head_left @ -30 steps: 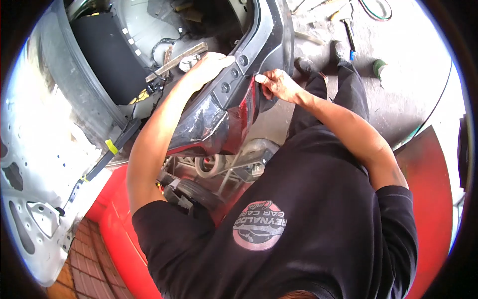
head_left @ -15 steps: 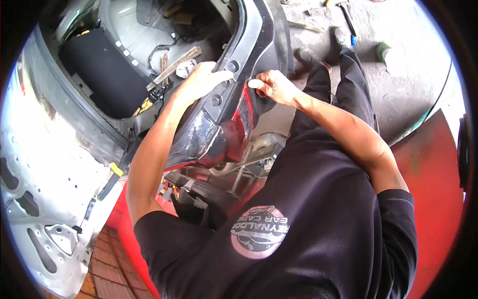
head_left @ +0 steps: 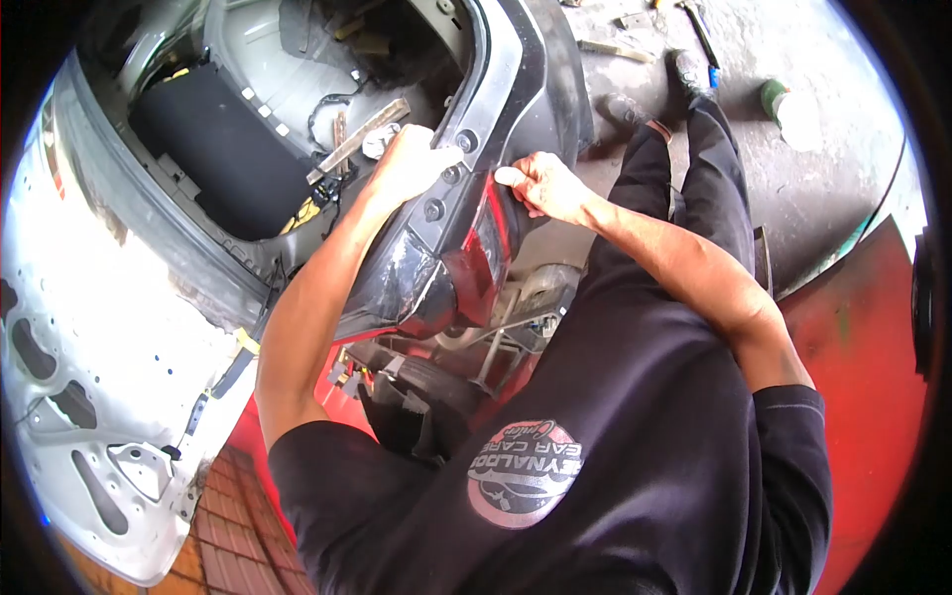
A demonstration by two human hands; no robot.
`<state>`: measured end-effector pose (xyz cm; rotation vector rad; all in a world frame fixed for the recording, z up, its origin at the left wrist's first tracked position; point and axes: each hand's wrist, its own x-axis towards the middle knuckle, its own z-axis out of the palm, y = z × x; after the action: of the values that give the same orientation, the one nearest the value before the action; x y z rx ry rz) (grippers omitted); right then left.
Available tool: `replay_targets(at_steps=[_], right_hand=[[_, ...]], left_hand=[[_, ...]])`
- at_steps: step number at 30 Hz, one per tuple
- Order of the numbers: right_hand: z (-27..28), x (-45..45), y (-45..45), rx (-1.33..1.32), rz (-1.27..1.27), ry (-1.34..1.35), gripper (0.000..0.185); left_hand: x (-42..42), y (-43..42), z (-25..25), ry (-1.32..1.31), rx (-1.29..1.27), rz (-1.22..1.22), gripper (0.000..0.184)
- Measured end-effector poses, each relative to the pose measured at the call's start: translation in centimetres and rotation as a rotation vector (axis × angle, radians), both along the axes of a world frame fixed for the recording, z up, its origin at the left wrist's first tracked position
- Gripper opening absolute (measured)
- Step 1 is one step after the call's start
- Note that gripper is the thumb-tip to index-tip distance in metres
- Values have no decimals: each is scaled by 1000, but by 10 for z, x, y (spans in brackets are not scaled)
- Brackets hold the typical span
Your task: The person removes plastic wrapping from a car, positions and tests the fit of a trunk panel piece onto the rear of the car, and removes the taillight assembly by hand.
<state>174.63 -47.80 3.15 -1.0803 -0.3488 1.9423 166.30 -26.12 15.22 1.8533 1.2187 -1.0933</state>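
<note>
My left hand (head_left: 409,167) lies on the inner edge of the car's rear opening, its thumb stretched across a dark body panel (head_left: 421,230) with round fasteners. Its fingers curl over the edge and are partly hidden. Opposite it, my right hand (head_left: 545,186) has its fingers curled in and its thumb pressed against them, by the upper tip of a red tail light (head_left: 480,248). The thumb meets the outer edge there; what exactly lies between the fingers is hidden. A black bumper (head_left: 550,94) runs upward from between my hands.
Inside the car lie a wooden strip (head_left: 359,141), wiring and a black panel (head_left: 213,149). A bare white panel (head_left: 109,327) spreads at left. On the floor are a hammer-like tool (head_left: 700,35), a green-rimmed can (head_left: 773,97) and my shoes. A red panel (head_left: 858,347) stands at right.
The whole view has shifted slightly right and down. Both hands stay at the same spots on the car, the right fingers turned a little.
</note>
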Motion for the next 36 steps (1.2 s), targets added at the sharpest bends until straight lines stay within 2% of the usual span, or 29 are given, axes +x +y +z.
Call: replay_targets(at_steps=[3,6,9,12,13,14,16,17,18,19,21,24,25,28,30,32,35,36], right_hand=[[-2,6,1,26,43,-13,54],[-5,9,3,101,31,-118,56],[-9,15,5,271,81,-507,57],[7,36,9,227,132,-600,63],[-5,33,5,249,156,-671,66],[1,43,10,224,213,-617,63],[-13,46,6,370,128,-703,60],[-18,49,8,363,174,-683,64],[-24,52,10,444,168,-872,62],[-23,56,18,383,106,-681,63],[-5,79,43,490,296,-931,66],[11,86,86,735,291,-1088,70],[25,86,104,765,356,-1076,70],[16,75,134,1013,445,-1026,67],[21,71,149,1040,621,-945,67],[13,71,160,1069,715,-968,66],[5,68,170,1120,706,-909,57],[2,67,173,1133,717,-892,53]], left_hand=[[5,-2,7,-40,-3,0,39],[3,-3,8,-67,-14,101,40],[16,2,24,104,-133,284,42],[-13,-8,57,-280,178,20,45],[-3,-17,85,-298,283,-6,47],[9,-30,120,-307,387,-24,50],[5,-61,163,-464,581,236,39],[-11,-77,177,-481,751,132,35],[-31,-93,187,-488,915,26,31],[-48,-110,193,-481,1026,2,31],[-77,-138,186,-435,1194,14,33],[-98,-162,157,-375,1320,128,40],[-103,-162,146,-397,1336,164,43],[-110,-157,132,-438,1384,281,52],[-117,-160,126,-496,1452,403,54],[-123,-163,135,-347,1399,321,53],[-125,-167,150,-195,1309,257,49],[-130,-166,143,-233,1374,221,51]])
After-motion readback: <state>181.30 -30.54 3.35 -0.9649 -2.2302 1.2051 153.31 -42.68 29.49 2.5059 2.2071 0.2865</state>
